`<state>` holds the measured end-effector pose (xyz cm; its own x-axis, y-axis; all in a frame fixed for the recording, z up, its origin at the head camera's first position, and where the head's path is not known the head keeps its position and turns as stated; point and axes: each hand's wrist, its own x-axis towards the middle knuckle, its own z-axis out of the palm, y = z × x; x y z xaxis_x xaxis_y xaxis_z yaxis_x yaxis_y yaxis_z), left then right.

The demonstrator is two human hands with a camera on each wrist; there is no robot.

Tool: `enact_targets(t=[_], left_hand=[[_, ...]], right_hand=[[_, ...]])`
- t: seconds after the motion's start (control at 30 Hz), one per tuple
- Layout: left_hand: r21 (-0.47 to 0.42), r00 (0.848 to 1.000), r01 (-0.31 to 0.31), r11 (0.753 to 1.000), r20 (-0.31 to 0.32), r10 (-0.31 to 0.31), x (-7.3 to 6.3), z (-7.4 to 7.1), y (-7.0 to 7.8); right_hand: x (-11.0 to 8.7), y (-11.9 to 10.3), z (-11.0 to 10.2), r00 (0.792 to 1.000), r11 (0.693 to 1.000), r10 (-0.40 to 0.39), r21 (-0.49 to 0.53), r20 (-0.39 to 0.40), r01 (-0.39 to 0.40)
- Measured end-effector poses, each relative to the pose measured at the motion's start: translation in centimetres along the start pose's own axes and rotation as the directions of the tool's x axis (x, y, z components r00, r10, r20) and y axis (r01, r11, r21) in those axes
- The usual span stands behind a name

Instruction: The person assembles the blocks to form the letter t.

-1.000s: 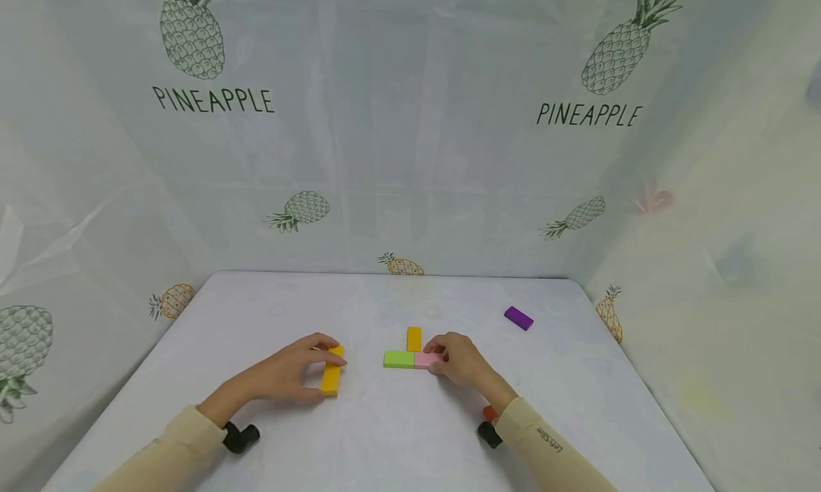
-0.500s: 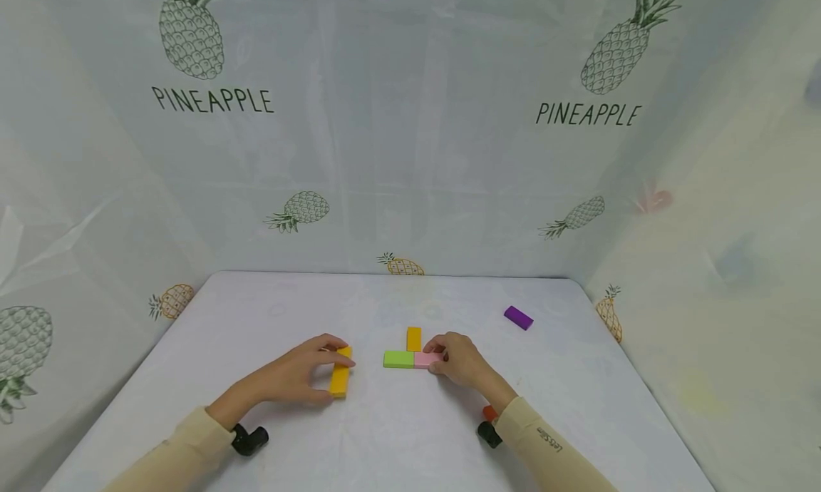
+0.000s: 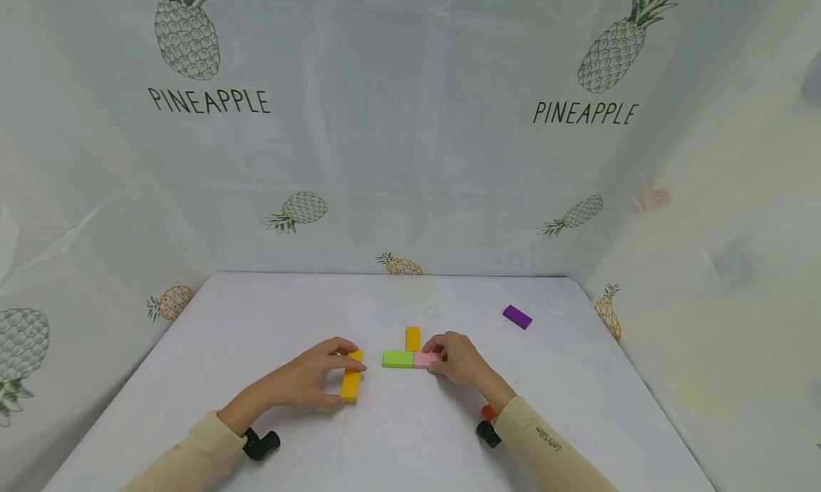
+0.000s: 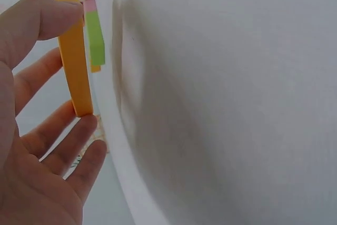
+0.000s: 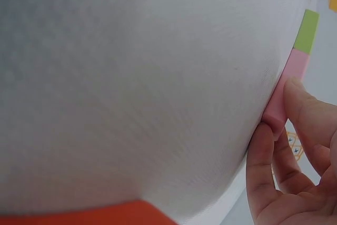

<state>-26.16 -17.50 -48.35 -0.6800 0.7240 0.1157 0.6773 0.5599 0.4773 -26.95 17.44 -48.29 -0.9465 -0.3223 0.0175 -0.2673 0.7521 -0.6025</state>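
In the head view my left hand [image 3: 308, 379] grips a long yellow block [image 3: 351, 386] by its two ends, thumb at the near end and fingers at the far end. The left wrist view shows this block [image 4: 76, 67] held over the white table, with a shadow beside it. My right hand [image 3: 463, 362] pinches a pink block [image 3: 423, 360] that lies on the table. Its left end meets a light green block [image 3: 398, 359], making a straight row. Behind their seam another yellow block [image 3: 413, 339] points away from me. Fingers hide the pink block's right end.
A purple block [image 3: 517, 316] lies slanted at the back right of the white table [image 3: 282, 299]. Partly covered by my right sleeve is a red block [image 3: 489, 413]. Black wrist cameras sit under both wrists. A pineapple-print curtain [image 3: 398, 135] surrounds the table.
My left hand has moved right with the long yellow block, closer to the green block. My right hand stays on the pink block.
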Motion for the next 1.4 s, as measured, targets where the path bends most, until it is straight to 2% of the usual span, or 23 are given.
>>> enact_targets(t=[0.4,0.53,0.87,1.13,1.4], left_hand=[[-0.042,1.000,0.010,0.999,0.017,-0.010,0.3,0.5,1.1],[-0.043,1.000,0.013,0.999,0.018,-0.012,0.6,0.7,1.5],[-0.037,1.000,-0.023,0.999,0.003,0.024,1.3,1.4,2.4],[-0.039,1.000,0.000,0.999,0.018,0.001,1.8,1.7,3.2],[-0.048,1.000,-0.009,0.999,0.024,0.010,2.2,2.1,4.1]], right_hand=[[0.0,-0.1,0.1,1.000,1.000,0.003,0.001,-0.004,-0.003],[-0.1,-0.1,0.1,1.000,1.000,0.011,0.000,-0.004,-0.011],[-0.1,-0.1,0.0,1.000,1.000,0.002,0.009,-0.001,-0.002],[-0.1,-0.2,0.0,1.000,1.000,-0.002,-0.002,-0.004,0.002],[-0.1,0.0,0.1,1.000,1.000,0.003,-0.004,-0.008,-0.003]])
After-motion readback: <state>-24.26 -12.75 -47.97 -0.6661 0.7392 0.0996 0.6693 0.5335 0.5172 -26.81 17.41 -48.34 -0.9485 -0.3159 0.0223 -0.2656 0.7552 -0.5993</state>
